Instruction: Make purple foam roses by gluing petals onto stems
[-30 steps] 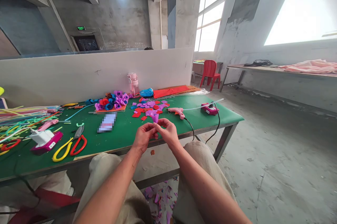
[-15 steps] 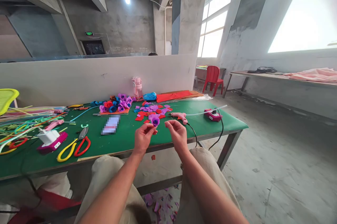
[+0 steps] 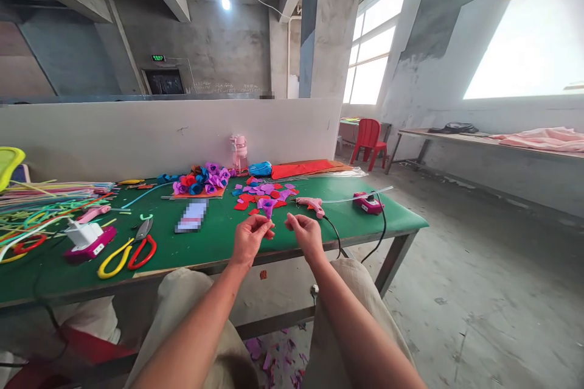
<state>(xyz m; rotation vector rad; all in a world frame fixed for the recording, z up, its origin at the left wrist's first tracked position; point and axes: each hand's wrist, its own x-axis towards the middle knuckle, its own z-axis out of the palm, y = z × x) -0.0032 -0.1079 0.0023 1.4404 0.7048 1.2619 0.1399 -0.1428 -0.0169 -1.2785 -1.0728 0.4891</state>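
Between the thumb and fingers of my left hand (image 3: 249, 238) is the base of a purple paper flower (image 3: 266, 207), its cup turned upward. My right hand (image 3: 305, 232) is a short way to the right, thumb and forefinger pinched together; whatever they hold, if anything, is too small to make out. Beyond the hands, loose red and purple petals (image 3: 255, 192) lie scattered on the green table (image 3: 219, 250). A pink glue gun (image 3: 311, 205) rests just past my right hand, with a clear glue stick (image 3: 351, 197) sticking out of its back.
Finished-looking flowers (image 3: 203, 182) are heaped at the back. Scissors (image 3: 137, 249), a phone (image 3: 191, 216) and a power socket (image 3: 91, 241) lie left, near colourful strips (image 3: 50, 200). A second socket (image 3: 368, 203) sits right, its cable hanging over the edge. A pink bottle (image 3: 239, 153) stands behind.
The purple flower has tipped in my left fingers: its open face showed before, and now its side shows. My right hand stays pinched in nearly the same place.
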